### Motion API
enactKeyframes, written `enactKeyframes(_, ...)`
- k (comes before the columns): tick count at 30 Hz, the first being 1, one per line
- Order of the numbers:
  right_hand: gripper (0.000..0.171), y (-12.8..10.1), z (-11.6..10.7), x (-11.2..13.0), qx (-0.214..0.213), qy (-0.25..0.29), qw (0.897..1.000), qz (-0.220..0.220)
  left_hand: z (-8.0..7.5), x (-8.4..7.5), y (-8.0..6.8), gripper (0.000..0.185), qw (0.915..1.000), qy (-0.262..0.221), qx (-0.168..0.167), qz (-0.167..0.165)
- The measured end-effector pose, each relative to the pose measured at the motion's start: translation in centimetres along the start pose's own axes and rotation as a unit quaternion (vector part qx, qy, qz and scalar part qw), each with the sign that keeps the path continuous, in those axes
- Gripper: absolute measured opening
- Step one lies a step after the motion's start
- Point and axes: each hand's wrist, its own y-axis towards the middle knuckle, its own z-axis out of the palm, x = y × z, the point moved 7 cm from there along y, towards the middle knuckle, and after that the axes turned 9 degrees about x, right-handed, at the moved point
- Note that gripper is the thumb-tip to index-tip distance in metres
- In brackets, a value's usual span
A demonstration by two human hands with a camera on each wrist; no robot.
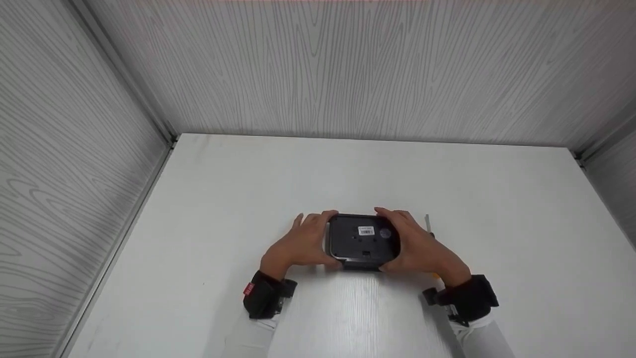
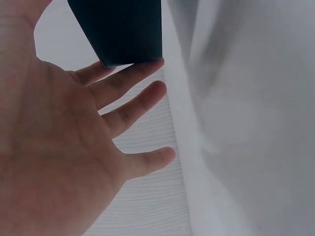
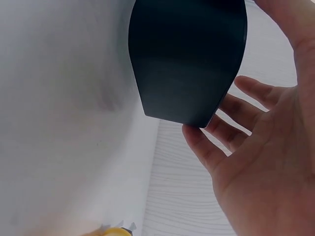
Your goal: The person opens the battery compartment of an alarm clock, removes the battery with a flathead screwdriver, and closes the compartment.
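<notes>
A black plastic device (image 1: 354, 243) with rounded corners, a white barcode label (image 1: 366, 230) and a small round mark lies between both hands above the white table. My left hand (image 1: 305, 244) grips its left end, thumb at the near edge and index fingertip at the far edge. At the right end, my right hand (image 1: 416, 246) holds it the same way. In the left wrist view, the remaining fingers spread away from the device (image 2: 125, 29). Its smooth, tapered dark side (image 3: 189, 59) fills the top of the right wrist view. The kind of device I cannot tell.
Beside the right hand lies a screwdriver (image 1: 428, 223), its metal shaft pointing away and its orange-yellow handle (image 3: 118, 231) mostly hidden under the forearm. Wood-grain panels (image 1: 318, 69) wall the white table (image 1: 238, 179) at the back and both sides.
</notes>
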Motion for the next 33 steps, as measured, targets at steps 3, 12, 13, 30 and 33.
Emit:
enactKeyframes(3, 0.118, 0.0, 0.1, -0.2, 0.003, -0.002, 1.000, 0.003, 0.2, 0.0, 0.1, 0.111, 1.0000, -0.003, 0.003, -0.001)
enactKeyframes(12, 0.112, 0.0, 0.4, -0.2, 0.010, -0.007, 1.000, -0.001, 0.6, 0.0, 0.3, 0.110, 0.9998, 0.014, 0.012, -0.011)
enactKeyframes(13, 0.111, 0.0, 0.4, -0.2, 0.011, -0.008, 1.000, -0.002, 0.6, -0.1, 0.3, 0.109, 0.9998, 0.015, 0.012, -0.011)
enactKeyframes(30, 0.101, 0.1, 0.5, 0.2, 0.014, -0.011, 1.000, -0.026, 0.5, -0.7, 0.1, 0.113, 0.9996, 0.020, 0.018, 0.002)
enactKeyframes(33, 0.101, 0.1, 0.5, 0.3, 0.019, -0.011, 1.000, -0.020, 0.4, -1.3, 0.1, 0.111, 0.9996, 0.021, 0.016, 0.014)
